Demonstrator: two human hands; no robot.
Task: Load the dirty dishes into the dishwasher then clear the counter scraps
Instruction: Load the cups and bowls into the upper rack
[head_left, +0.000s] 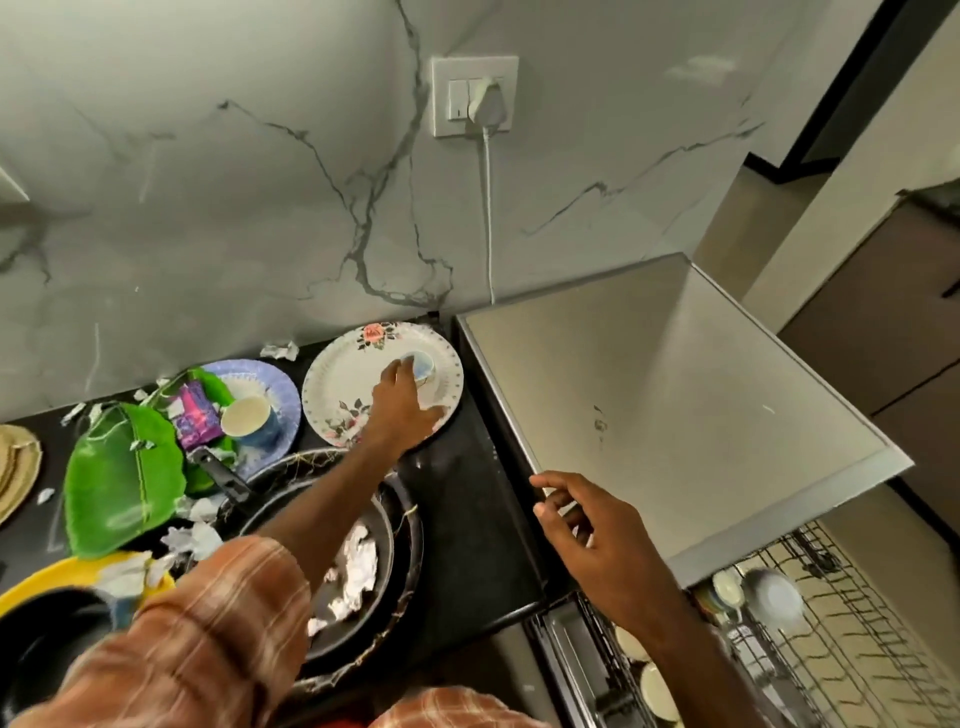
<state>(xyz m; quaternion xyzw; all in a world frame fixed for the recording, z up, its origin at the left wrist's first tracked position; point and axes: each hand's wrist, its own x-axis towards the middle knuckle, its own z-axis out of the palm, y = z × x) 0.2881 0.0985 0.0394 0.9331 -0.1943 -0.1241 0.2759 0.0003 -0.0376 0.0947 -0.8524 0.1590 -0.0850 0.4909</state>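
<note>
- White and pale blue, the small white-and-blue cup (421, 365) stood on the round white plate with a floral print (340, 382). It sat toward that plate's far right side, at the back of the black countertop (457, 499), near the marble-look wall.
- The left hand (397, 400) was stretched out over the plate, its fingers curled round the cup's near side. Whether the cup was clear of the plate could not be told.
- The right hand (587, 530) hovered over the counter's edge beside the grey metal appliance top (665, 405), fingers loosely bent and apart, holding nothing.
- By its look the cup was ceramic or melamine: light, stiff and smooth-walled. It was probably slick if wet or greasy, and liable to chip if knocked against the plate.
- A hold round the body, thumb opposite fingers, seemed safer than a pinch at the rim. Any handle was hidden.
- The floral plate beneath was thin and wide, and best taken by its near rim once the cup was off.
- Below right, the pulled-out wire dishwasher rack (841, 623) held a few pale bowls and plates, all blurred.
- Left of the floral plate lay a blue scalloped plate (283, 387) bearing a blue mug (249, 421), and a green leaf-shaped plate (124, 488). Nearer the person were a black frying pan (384, 540) with crumpled paper scraps (358, 566) and a yellow plate (62, 571).
</note>
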